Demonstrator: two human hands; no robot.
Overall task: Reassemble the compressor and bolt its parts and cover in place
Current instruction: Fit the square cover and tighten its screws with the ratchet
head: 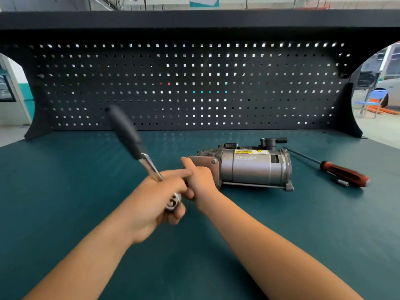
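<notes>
The grey metal compressor (253, 167) lies on its side on the green bench, a yellow warning label on top. A flat cover plate (202, 161) with a bolt sits at its left end. My left hand (159, 197) grips the head of a ratchet wrench (129, 135), whose black handle points up and away to the left and is blurred. My right hand (200, 178) rests against the compressor's left end at the cover, thumb raised; what its fingers hold is hidden.
A red-and-black screwdriver (337, 171) lies right of the compressor, with a small silver socket (343, 182) beside its handle. A black pegboard (194, 83) closes the back of the green bench (65, 180). A blue chair (372, 102) stands beyond the bench at the right.
</notes>
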